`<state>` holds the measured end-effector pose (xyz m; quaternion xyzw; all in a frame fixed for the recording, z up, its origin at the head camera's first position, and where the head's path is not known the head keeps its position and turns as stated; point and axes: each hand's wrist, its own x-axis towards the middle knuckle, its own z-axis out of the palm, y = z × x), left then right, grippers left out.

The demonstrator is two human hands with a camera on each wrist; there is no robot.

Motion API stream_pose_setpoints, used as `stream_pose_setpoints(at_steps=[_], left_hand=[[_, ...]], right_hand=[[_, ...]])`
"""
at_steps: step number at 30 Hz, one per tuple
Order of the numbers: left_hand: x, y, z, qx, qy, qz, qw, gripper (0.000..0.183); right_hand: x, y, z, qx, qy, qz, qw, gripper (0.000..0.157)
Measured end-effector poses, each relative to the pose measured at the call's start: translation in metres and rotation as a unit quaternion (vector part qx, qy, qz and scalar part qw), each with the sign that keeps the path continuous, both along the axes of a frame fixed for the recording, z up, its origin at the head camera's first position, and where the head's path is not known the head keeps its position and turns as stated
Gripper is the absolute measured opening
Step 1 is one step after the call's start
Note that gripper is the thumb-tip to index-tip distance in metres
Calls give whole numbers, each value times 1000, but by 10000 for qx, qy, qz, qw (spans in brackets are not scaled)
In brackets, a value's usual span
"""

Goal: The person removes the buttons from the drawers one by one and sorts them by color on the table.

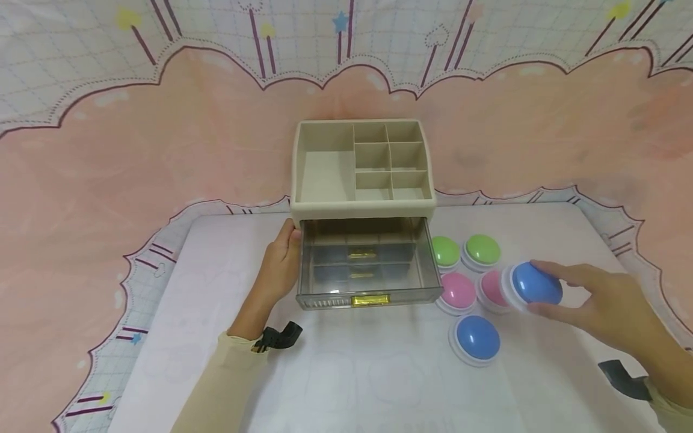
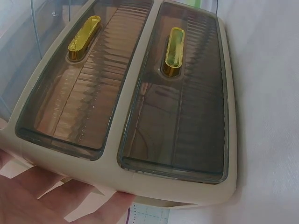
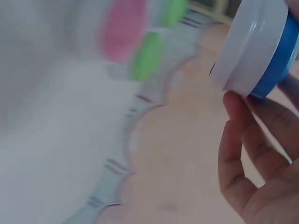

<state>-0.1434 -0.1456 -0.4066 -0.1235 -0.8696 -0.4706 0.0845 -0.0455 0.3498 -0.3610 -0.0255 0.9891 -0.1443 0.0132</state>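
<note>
A cream desktop organizer [image 1: 363, 209] stands at the back of the white table, its clear top drawer [image 1: 379, 300] pulled out and bare inside. My left hand [image 1: 283, 261] rests against the organizer's left side. In the left wrist view its fingers [image 2: 70, 196] lie fairly straight along the side wall. With thumb and fingers my right hand [image 1: 612, 300] pinches a push button [image 1: 537, 284] with a blue dome and white base, tilted, to the right of the drawer. The right wrist view shows fingertips at the white base [image 3: 250, 51].
Another blue push button [image 1: 478, 338] lies at the front of the group. Two pink ones [image 1: 458, 291] and two green ones [image 1: 482, 249] sit right of the drawer, partly overlapped in view. Two lower drawers with gold handles [image 2: 174, 49] are closed. A patterned cloth [image 1: 541, 138] hangs behind.
</note>
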Motion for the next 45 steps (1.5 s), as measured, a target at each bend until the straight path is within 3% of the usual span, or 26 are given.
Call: stream_pose_setpoints(at_steps=[6,15,28,45], left_hand=[[1,1,0,-22,-13,-19,10000,72],[0,0,-1,-28,86,25,10000,72],[1,-1,0,7,68,-5,10000,68],[1,0,1,25,24,-56,10000,68]], right_hand=[[9,17,-31,-60,-418,255,9988,89],[19,30,-57,-164,-860,357,9955,87],[23,27,-75,-281,-576,848,9943,77],[23,26,-85,-104,-1085,409,9932,91]])
